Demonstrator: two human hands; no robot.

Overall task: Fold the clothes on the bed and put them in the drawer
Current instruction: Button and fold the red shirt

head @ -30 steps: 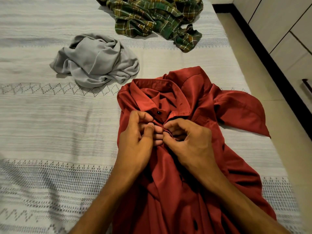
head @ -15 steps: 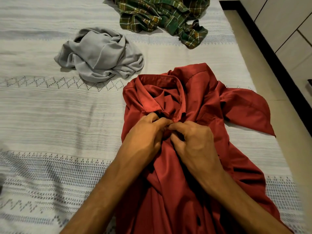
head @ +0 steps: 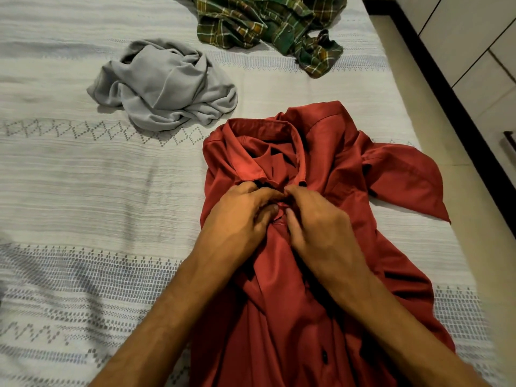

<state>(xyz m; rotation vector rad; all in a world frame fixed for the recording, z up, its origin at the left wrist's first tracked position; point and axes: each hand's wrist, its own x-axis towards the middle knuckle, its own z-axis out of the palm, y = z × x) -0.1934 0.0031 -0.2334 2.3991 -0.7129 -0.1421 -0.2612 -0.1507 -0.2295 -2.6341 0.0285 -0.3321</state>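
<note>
The glossy red collared shirt (head: 321,275) is lying on the white patterned bedspread (head: 83,191), its placket being pinched by the left hand (head: 240,216) and right hand (head: 315,227); 1 slip and the slick fabric is likely bunching, misaligning the button.

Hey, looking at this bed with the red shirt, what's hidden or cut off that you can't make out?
- Head view: the red shirt hem runs off the bottom edge.
- The button under the left hand and right hand is covered by their grip.
- The green plaid shirt is cut by the top edge.
- The drawer handle is clipped by the right edge.
</note>
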